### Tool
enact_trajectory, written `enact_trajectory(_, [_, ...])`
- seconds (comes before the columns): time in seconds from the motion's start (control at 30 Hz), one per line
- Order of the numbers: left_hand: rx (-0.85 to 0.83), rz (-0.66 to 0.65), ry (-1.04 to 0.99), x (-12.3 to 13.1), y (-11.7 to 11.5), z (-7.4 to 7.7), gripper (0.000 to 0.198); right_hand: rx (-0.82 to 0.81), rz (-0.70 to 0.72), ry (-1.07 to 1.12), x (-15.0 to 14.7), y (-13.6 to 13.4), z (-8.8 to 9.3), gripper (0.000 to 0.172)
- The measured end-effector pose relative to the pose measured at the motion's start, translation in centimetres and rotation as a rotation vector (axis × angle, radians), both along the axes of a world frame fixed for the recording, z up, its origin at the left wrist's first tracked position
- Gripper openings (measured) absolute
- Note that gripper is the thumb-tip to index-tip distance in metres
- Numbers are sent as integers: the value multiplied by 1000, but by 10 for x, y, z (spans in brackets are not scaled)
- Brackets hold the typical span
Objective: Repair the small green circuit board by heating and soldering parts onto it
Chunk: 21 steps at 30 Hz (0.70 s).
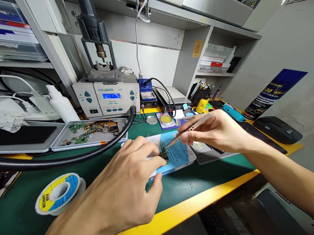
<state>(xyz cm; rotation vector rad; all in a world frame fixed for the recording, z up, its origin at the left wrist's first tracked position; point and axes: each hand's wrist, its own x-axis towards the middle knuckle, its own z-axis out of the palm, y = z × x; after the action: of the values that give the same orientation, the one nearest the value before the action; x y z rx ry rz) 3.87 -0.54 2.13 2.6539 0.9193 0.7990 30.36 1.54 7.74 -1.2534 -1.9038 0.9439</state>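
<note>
A small green circuit board lies on a blue and white printed box. My left hand rests over the box's left side, its curled fingertips holding the board at the edges. The palm and fingers cover part of both. Silver tweezers are pinched between the thumb and fingers of my right hand. Their tips point down and left and reach the top of the board. Whether they grip a part there is too small to tell.
A thick black hose arcs over the left of the green mat from the hot-air station. Behind it a tray holds several boards. A solder spool stands at left. A perforated metal plate lies right of the box.
</note>
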Motion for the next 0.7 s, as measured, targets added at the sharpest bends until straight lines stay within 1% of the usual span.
enact_trajectory(0.17, [-2,-12,6,0,1,1,20,-18,-13,67,5,1,1,18])
enact_trajectory(0.3, [0,-11,12,0,0,2,19,-26,-25,81,7,2,-3,22])
enact_trajectory(0.47, [13,-3,3,-1,-1,2,17,-70,15,84,11,5,-7,21])
enact_trajectory(0.6, [34,11,-17,-3,3,2,19,-172,-58,275,14,9,-13,22])
enact_trajectory(0.7, [108,76,-39,-5,8,1,26,-236,-119,398,16,10,-25,26])
